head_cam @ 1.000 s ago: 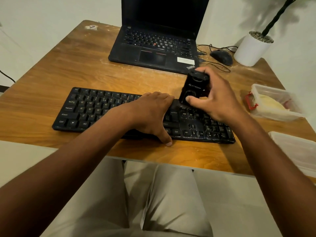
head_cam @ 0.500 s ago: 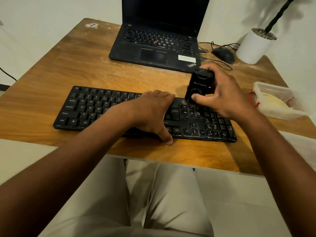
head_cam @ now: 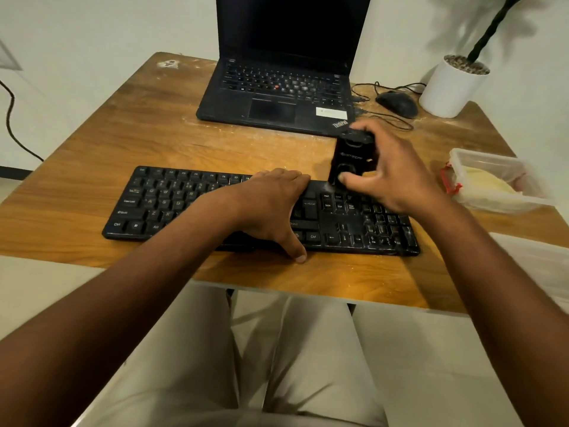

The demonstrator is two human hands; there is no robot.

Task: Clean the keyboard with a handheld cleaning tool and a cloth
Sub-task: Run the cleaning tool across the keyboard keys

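Both bare forearms reached forward from the lower corners of the view. The left hand (head_cam: 271,208) lay palm down with the fingers straight and together, and its thumb pointed back toward the body. The right hand (head_cam: 394,171) was raised a little higher, its fingers curled over the top of a black handheld cleaning tool (head_cam: 351,158) and its thumb pressed on the tool's near face.

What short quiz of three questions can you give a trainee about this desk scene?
1. True or false: the right hand grips the black cleaning tool.
2. What does the left hand rest on?
A. laptop
B. keyboard
C. mouse
3. Fill in: the white pot stands at the table's far ___ corner.

Key: 1 true; 2 B; 3 right.
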